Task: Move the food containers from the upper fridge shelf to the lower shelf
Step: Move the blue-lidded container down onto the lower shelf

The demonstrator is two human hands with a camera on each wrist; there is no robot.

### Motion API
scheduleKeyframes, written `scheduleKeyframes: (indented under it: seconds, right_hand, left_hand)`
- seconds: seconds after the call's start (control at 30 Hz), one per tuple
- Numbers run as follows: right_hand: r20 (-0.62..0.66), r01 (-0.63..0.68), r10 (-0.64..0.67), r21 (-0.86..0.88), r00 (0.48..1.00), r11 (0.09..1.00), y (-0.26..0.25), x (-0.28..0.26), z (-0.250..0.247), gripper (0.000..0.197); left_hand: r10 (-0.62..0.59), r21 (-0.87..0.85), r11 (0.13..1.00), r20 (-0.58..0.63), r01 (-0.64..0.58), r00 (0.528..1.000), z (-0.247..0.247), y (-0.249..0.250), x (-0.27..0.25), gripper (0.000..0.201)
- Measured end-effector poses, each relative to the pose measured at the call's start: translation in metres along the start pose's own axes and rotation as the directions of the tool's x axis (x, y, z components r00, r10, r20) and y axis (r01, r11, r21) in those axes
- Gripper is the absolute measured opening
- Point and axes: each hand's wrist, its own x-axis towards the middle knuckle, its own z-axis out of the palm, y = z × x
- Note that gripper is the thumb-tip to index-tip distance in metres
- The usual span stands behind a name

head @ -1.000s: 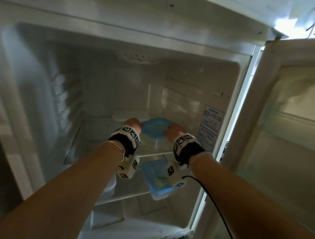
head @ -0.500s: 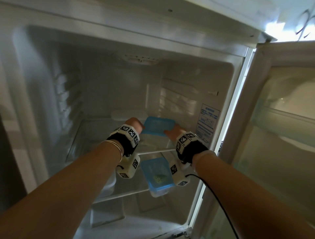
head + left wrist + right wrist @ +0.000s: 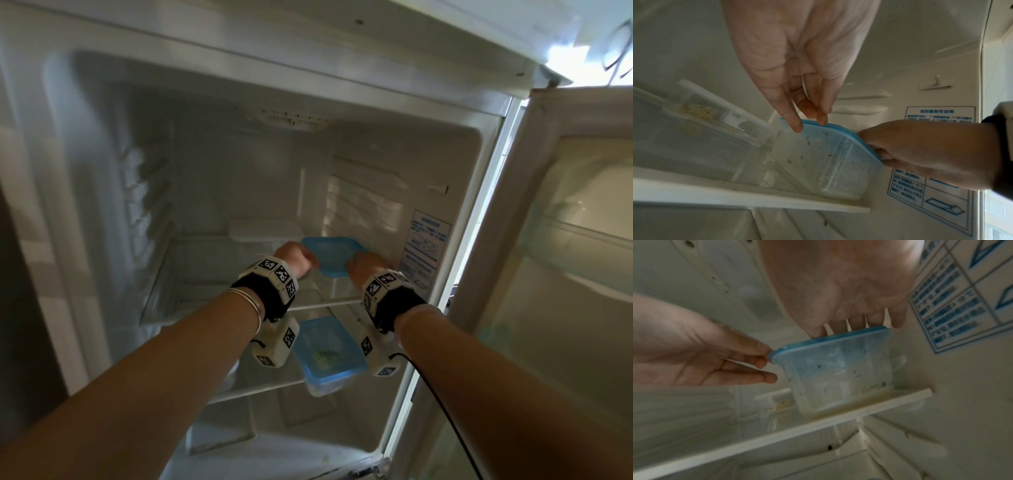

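The blue-lidded container (image 3: 334, 255) sat at the near right edge of the upper shelf (image 3: 191, 274); right grip (image 3: 364, 265) clamped its rim, left grip (image 3: 294, 257), fingers straight, touched the lid; open glass leftward

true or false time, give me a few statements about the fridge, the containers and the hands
1. The fridge door is open. True.
2. The left hand and the right hand both touch the blue-lidded container on the upper shelf. True.
3. The lower shelf holds no container. False: a second blue-lidded container sits there.
4. The held container's blue lid is off. False: it is on.
5. A white-lidded container stands behind it on the upper shelf. True.
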Motion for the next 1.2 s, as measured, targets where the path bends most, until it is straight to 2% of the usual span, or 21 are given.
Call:
scheduleKeyframes:
  seconds: [0.13,0.27,0.37,0.47,0.6,0.7,0.87,0.97,1.2]
  right_hand:
    - [-0.029,-0.024,0.026,0.062,0.999,0.998,-0.003,-0.004,0.001,0.043]
    - [-0.079,-0.104,0.106,0.023,0.991,0.994,-0.004,-0.009,-0.005,0.051]
    - [-0.06,-0.14,0.143,0.052,0.988,0.989,-0.003,-0.013,-0.011,0.049]
    - [-0.013,-0.182,0.186,0.158,0.982,0.971,0.0,-0.013,-0.013,0.049]
    - [0.065,-0.21,0.2,0.397,0.978,0.893,0.005,-0.014,-0.007,0.047]
    - [0.083,-0.242,0.228,0.422,0.97,0.874,0.007,-0.016,-0.009,0.046]
    - [0.075,-0.209,0.195,0.336,0.978,0.918,0.014,-0.012,-0.005,0.044]
    - [0.063,-0.191,0.18,0.364,0.982,0.912,0.015,-0.011,-0.004,0.042]
    - [0.117,-0.223,0.193,0.625,0.974,0.748,0.004,-0.018,-0.005,0.047]
  left_hand:
    - [-0.008,0.007,1.0,0.019,0.008,1.0,-0.011,-0.005,-0.007,0.027]
    - [-0.009,0.071,0.998,0.072,0.003,0.997,-0.016,-0.001,-0.014,0.036]
    - [-0.042,0.097,0.995,0.098,0.033,0.994,-0.009,0.002,-0.018,0.041]
    - [-0.048,0.112,0.993,0.114,0.035,0.992,0.0,0.001,-0.018,0.044]
    - [-0.061,0.091,0.995,0.119,0.05,0.991,0.007,-0.001,-0.013,0.047]
    - [-0.075,0.057,0.996,0.12,0.069,0.99,0.012,-0.001,-0.012,0.047]
    - [-0.112,-0.078,0.99,0.087,0.118,0.99,0.023,-0.001,-0.008,0.047]
    - [-0.116,-0.148,0.981,0.067,0.124,0.991,0.026,0.004,-0.013,0.044]
    - [-0.146,-0.081,0.987,-0.06,0.141,0.988,0.025,0.005,-0.021,0.041]
